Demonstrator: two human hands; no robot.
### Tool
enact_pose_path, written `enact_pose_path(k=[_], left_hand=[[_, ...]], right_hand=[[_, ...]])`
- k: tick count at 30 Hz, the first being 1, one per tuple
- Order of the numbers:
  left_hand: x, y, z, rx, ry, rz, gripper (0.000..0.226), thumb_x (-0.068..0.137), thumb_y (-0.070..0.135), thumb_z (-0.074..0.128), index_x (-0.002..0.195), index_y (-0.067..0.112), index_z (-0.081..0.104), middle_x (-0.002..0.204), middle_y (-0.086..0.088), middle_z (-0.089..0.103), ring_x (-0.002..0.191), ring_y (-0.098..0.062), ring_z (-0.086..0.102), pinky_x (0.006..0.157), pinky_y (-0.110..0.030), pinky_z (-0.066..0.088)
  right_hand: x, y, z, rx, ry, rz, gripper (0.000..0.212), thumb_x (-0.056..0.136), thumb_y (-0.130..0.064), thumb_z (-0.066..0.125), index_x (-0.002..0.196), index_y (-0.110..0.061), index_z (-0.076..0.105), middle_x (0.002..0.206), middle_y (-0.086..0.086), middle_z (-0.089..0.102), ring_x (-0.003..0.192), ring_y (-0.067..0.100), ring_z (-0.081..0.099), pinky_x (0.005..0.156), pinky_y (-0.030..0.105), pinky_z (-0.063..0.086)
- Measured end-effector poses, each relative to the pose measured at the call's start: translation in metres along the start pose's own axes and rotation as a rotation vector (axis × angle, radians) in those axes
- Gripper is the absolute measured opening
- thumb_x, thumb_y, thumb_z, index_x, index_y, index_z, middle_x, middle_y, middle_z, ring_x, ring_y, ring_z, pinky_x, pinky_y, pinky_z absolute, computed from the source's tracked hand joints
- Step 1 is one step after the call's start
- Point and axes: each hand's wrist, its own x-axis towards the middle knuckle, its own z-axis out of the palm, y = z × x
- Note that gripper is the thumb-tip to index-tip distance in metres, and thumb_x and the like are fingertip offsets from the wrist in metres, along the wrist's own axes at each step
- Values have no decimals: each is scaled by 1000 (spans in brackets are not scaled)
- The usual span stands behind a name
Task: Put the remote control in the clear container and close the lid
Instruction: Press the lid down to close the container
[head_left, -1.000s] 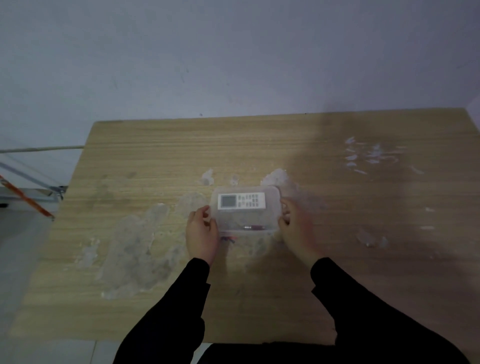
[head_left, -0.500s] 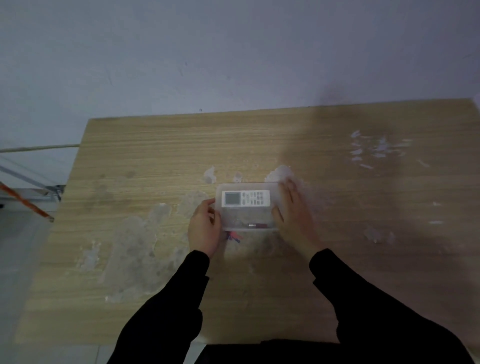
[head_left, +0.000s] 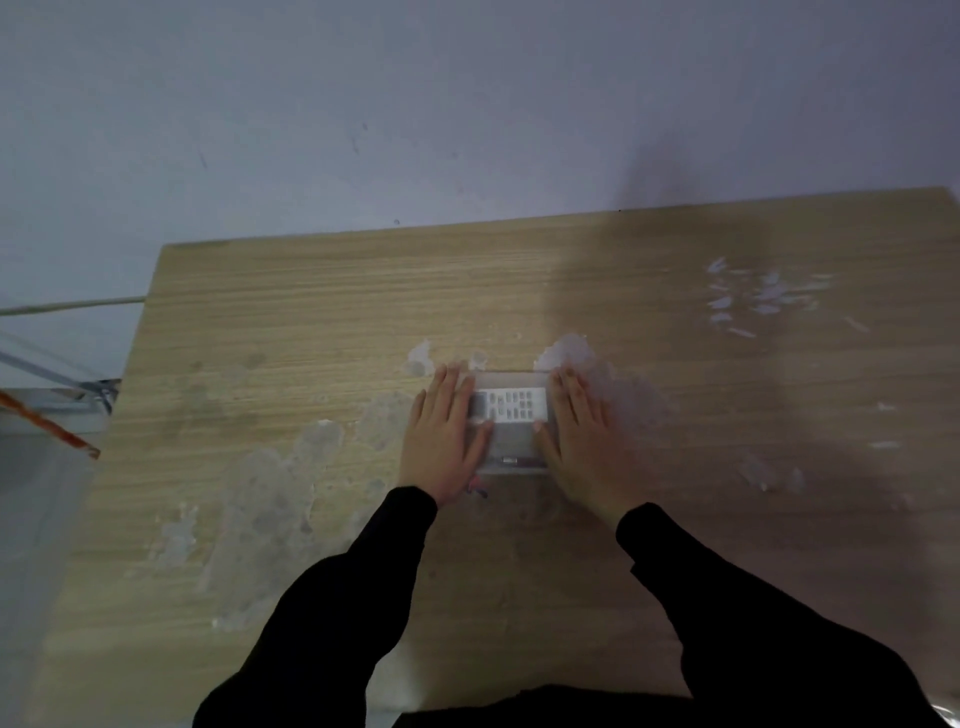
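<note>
**Both palms flat on the lidded container**

My left hand lies flat on the left end of the clear container, fingers stretched out and pointing away from me, gripping nothing. My right hand mirrors it on the right end, fingers equally extended and spread a little, palm down. Neither hand is curled around anything; both rest on top with the thumbs angled inward toward the middle of the box.

The remote control sits inside the container, lying crosswise along its far side, its pale face and rows of dark buttons showing through the clear plastic between my two hands. The lid covers the box, though I cannot tell whether its edges are snapped fully shut. A small dark clasp or mark shows at the near edge of the box.

The container rests on a wooden table, roughly at its middle, on a patch of whitish scuffed residue. More pale flecks lie well apart toward the far right. My black sleeves reach in from the near edge. Beyond the table stands a plain grey wall, and an orange-striped rod pokes in at the left.
</note>
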Motion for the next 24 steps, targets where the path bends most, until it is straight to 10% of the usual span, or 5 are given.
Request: enact_pose_path(k=[24], left_hand=[[18,2,7,82,-18,78,64,87,49,32,141,16,29,148,-19,36,139,-37,27,115,-49,22]], right_hand=[[22,-18,3,-199,19,-138,69,88,-48,42,143,-10,26,150,14,34,141,30,26,116,48,19]])
